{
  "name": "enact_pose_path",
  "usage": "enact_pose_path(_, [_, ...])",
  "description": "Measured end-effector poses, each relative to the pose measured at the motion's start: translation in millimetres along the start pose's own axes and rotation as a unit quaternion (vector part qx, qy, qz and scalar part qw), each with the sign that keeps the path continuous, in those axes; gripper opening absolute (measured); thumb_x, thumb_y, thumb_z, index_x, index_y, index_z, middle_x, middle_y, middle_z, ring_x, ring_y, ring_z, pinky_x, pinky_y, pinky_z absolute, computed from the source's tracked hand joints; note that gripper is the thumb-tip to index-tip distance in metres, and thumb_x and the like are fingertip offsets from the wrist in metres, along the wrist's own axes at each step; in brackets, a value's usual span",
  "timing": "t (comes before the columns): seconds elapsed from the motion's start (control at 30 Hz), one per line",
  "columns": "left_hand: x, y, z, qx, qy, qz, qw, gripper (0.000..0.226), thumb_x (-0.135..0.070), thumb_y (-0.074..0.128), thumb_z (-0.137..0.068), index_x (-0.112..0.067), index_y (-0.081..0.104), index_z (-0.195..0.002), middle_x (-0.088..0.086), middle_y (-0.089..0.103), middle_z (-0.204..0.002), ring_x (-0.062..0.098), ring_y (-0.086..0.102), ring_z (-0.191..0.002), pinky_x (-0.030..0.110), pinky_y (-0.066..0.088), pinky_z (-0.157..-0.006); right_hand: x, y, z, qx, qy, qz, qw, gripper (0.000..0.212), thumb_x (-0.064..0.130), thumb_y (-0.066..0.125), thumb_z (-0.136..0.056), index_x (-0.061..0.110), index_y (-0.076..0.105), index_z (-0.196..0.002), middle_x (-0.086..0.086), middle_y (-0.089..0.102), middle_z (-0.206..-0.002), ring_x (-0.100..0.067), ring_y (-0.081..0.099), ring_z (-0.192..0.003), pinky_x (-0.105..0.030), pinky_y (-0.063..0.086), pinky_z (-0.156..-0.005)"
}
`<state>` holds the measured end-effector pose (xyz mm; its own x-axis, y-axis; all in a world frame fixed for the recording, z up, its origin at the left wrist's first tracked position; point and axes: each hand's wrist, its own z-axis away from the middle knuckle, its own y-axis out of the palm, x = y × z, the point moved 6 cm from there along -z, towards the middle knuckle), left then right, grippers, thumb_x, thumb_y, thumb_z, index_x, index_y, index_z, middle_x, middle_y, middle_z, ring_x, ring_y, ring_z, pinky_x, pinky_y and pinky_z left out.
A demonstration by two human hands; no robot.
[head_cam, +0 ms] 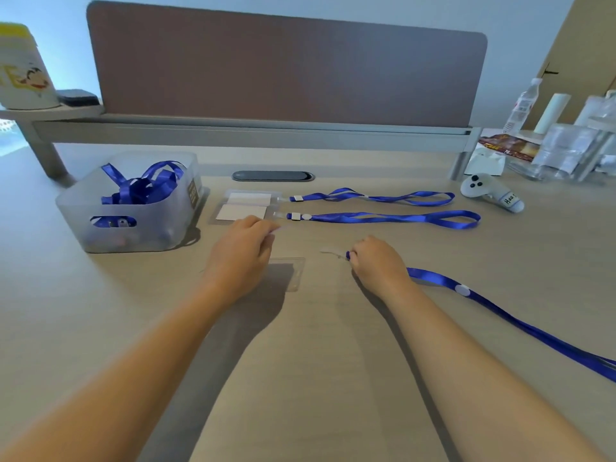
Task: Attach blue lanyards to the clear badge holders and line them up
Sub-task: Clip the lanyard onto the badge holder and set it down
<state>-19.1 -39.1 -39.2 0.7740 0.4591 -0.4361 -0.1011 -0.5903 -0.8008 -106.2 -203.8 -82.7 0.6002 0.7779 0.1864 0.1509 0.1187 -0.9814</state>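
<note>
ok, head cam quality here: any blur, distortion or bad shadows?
Head view: strong wide-angle bowing along the desk divider; soft focus overall; motion blur on the clear strap in the left hand; forearm shadows darken the clear badge holder beneath it; cool light from the left, no harsh glare.

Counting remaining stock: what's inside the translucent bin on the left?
The translucent bin holds a tangle of blue lanyards rising above the rim, and a clip end shows through the handle slot. The frosted walls and the tangle hide the bottom, so no count is possible.
</note>
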Motion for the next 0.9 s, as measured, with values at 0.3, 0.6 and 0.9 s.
enact_pose_path(0.3, [-2,-33,-2,-0.11,-0.053,0.138,0.983,0.027,-0.007,0.042,-0.092,-0.008,0.057,-0.115,0.014,0.066,-0.11,0.019,0.053,-0.089,0.033,0.046,-0.085,38,-43,12,-0.026,0.018,-0.453,0.891,0.026,0.012,0.042,-0.092,0.011,0.054,-0.07,-0.001,0.055,-0.067,-0.01,0.039,-0.053,-0.022,0.032,-0.053])
enact_pose_path(0.6, [-3,-36,5,-0.055,-0.207,0.425,0.879,0.032,-0.005,0.046,-0.091,-0.004,0.053,-0.122,0.003,0.053,-0.108,0.022,0.051,-0.101,0.032,0.047,-0.081,74,-73,36,-0.002,-0.009,-0.531,0.847,0.028,0.022,0.051,-0.092,0.015,0.058,-0.065,-0.001,0.045,-0.055,-0.009,0.034,-0.046,-0.015,0.03,-0.039])
enact_pose_path(0.9, [-8,-40,8,-0.057,-0.189,0.432,0.88,0.034,-0.004,0.047,-0.09,-0.004,0.052,-0.123,0.0,0.052,-0.109,0.019,0.047,-0.101,0.031,0.044,-0.084,79,-74,44,0.02,0.029,-0.537,0.843,0.03,0.011,0.049,-0.091,0.01,0.05,-0.061,-0.004,0.04,-0.053,-0.012,0.03,-0.044,-0.014,0.027,-0.033])
